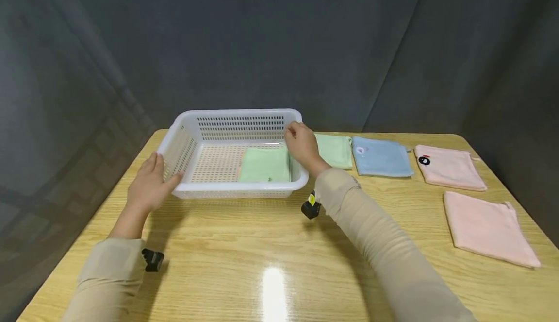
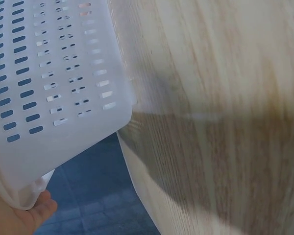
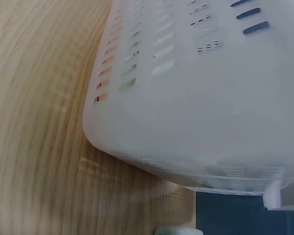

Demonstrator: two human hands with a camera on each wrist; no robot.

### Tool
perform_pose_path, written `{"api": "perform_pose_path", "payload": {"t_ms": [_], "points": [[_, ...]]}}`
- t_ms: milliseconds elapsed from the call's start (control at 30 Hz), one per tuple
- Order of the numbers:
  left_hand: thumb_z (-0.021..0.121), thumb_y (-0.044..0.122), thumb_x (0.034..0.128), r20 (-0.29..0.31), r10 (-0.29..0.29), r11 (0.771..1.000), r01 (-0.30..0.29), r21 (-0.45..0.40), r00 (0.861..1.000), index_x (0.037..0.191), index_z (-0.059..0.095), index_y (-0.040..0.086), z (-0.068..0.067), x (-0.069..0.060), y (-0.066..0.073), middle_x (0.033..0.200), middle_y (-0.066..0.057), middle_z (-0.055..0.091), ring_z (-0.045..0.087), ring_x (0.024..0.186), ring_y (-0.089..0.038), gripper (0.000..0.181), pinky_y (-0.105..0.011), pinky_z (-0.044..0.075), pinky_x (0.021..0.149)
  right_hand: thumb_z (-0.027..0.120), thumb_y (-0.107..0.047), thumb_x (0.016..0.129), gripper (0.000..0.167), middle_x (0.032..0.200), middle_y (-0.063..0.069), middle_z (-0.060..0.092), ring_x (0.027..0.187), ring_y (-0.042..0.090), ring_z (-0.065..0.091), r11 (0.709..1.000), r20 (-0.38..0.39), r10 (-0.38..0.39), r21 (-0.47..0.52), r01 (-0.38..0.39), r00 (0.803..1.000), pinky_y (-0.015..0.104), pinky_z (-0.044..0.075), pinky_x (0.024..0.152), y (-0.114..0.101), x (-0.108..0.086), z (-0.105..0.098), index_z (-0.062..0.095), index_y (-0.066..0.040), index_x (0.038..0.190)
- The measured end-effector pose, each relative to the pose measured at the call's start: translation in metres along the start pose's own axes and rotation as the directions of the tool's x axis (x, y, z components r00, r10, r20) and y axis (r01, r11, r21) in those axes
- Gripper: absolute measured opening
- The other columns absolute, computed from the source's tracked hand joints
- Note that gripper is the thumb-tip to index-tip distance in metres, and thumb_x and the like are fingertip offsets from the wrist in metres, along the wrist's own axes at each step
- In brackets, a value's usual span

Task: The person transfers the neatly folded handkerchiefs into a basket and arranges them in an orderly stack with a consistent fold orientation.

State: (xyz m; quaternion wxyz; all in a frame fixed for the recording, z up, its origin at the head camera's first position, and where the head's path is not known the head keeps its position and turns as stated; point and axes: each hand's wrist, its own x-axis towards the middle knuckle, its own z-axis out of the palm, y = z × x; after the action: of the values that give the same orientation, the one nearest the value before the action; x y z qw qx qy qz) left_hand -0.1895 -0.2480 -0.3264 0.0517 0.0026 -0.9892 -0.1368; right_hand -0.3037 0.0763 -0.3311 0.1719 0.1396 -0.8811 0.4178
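Observation:
A white slotted plastic basket (image 1: 240, 186) is between both hands on the wooden table. My left hand (image 1: 150, 182) grips its left rim; in the left wrist view the fingers (image 2: 43, 209) curl round the rim's edge. The right hand (image 1: 303, 144) holds the right rim with bent fingers, though the right wrist view catches only a sliver of it at the edge. Inside the basket, toward its right end, lies a folded green towel (image 1: 264, 164). A thin pink edge shows beneath it, and pinkish and green colours show through the basket slots (image 3: 128, 84).
Right of the basket, another green towel (image 1: 335, 150), a blue towel (image 1: 382, 157) and a pink towel (image 1: 450, 166) lie in a row. A second pink towel (image 1: 489, 227) is nearer on the right. Dark curtains (image 1: 262, 40) stand behind the wooden table (image 1: 227, 249).

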Motion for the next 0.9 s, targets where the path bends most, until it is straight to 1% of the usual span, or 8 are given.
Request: {"api": "perform_pose_path", "payload": {"t_ms": [100,233,367,500,667,733,800,900], "points": [[0.029,0.052,0.0866,0.001,0.002,1.000,-0.002,-0.001,1.000,0.132,0.005,-0.013,-0.001,0.000,0.001,0.138,-0.029,0.001,0.005,0.122,-0.047,0.083,-0.061,0.015,0.090,0.044,-0.014,0.088,0.023,0.091,0.010,0.057,0.083,0.021,0.053,0.998,0.015,0.027,0.053,-0.028,1.000,0.032,0.042,0.074,0.002,-0.002,-0.003,0.060,0.000,0.096],[0.029,0.051,0.0868,0.003,0.003,1.000,-0.003,-0.002,1.000,0.132,0.005,-0.013,-0.001,0.000,0.002,0.138,-0.029,0.001,0.005,0.122,-0.047,0.082,-0.061,0.015,0.090,0.045,-0.014,0.088,0.022,0.092,0.011,0.057,0.082,0.021,0.052,0.995,0.036,0.045,0.088,-0.048,0.998,0.032,0.042,0.073,0.003,-0.006,-0.008,0.059,0.001,0.097],[0.030,0.050,0.0869,0.002,0.002,1.000,-0.002,-0.001,1.000,0.132,0.005,-0.013,-0.001,0.000,0.003,0.138,-0.029,0.001,0.006,0.122,-0.046,0.081,-0.060,0.015,0.091,0.046,-0.015,0.088,0.021,0.095,0.012,0.058,0.085,0.022,0.053,0.986,0.067,0.078,0.140,-0.086,0.995,0.033,0.043,0.073,0.002,-0.013,-0.014,0.059,-0.001,0.098],[0.031,0.049,0.0870,0.001,-0.002,1.000,0.002,0.005,1.000,0.132,0.006,-0.013,-0.003,0.000,0.004,0.138,-0.029,0.002,0.006,0.122,-0.046,0.081,-0.060,0.015,0.091,0.045,-0.016,0.088,0.023,0.101,0.011,0.058,0.091,0.023,0.053,0.977,0.123,0.105,0.174,-0.125,0.987,0.035,0.043,0.076,0.000,-0.021,-0.022,0.057,-0.003,0.102],[0.030,0.049,0.0871,0.012,-0.012,1.000,0.012,0.010,1.000,0.132,0.005,-0.013,-0.005,-0.002,0.004,0.138,-0.029,0.001,0.005,0.122,-0.047,0.081,-0.060,0.015,0.091,0.045,-0.015,0.088,0.023,0.105,0.012,0.057,0.093,0.026,0.054,0.980,0.188,0.062,0.173,-0.095,0.980,0.035,0.043,0.078,-0.007,-0.030,-0.032,0.056,-0.004,0.105],[0.030,0.049,0.0872,0.012,-0.012,1.000,0.012,0.010,1.000,0.132,0.005,-0.013,-0.006,-0.002,0.004,0.138,-0.029,0.001,0.005,0.122,-0.047,0.081,-0.060,0.014,0.091,0.045,-0.015,0.089,0.024,0.105,0.013,0.057,0.094,0.026,0.054,0.982,0.197,0.039,0.175,-0.075,0.980,0.035,0.043,0.079,-0.009,-0.034,-0.037,0.056,-0.002,0.106],[0.031,0.049,0.0871,0.012,-0.010,1.000,0.010,0.007,1.000,0.132,0.005,-0.013,-0.006,-0.002,0.004,0.138,-0.029,0.001,0.005,0.122,-0.047,0.081,-0.061,0.015,0.091,0.045,-0.014,0.089,0.026,0.106,0.013,0.056,0.095,0.025,0.052,0.981,0.205,0.037,0.181,-0.075,0.978,0.036,0.042,0.080,-0.011,-0.038,-0.042,0.055,-0.001,0.109],[0.031,0.050,0.0869,0.018,-0.009,1.000,0.009,0.004,1.000,0.132,0.005,-0.013,-0.006,-0.003,0.005,0.138,-0.029,0.001,0.005,0.122,-0.047,0.081,-0.061,0.015,0.091,0.045,-0.015,0.089,0.026,0.104,0.013,0.056,0.095,0.024,0.051,0.974,0.213,0.060,0.202,-0.104,0.975,0.036,0.041,0.080,-0.012,-0.045,-0.050,0.054,-0.001,0.110]]}}
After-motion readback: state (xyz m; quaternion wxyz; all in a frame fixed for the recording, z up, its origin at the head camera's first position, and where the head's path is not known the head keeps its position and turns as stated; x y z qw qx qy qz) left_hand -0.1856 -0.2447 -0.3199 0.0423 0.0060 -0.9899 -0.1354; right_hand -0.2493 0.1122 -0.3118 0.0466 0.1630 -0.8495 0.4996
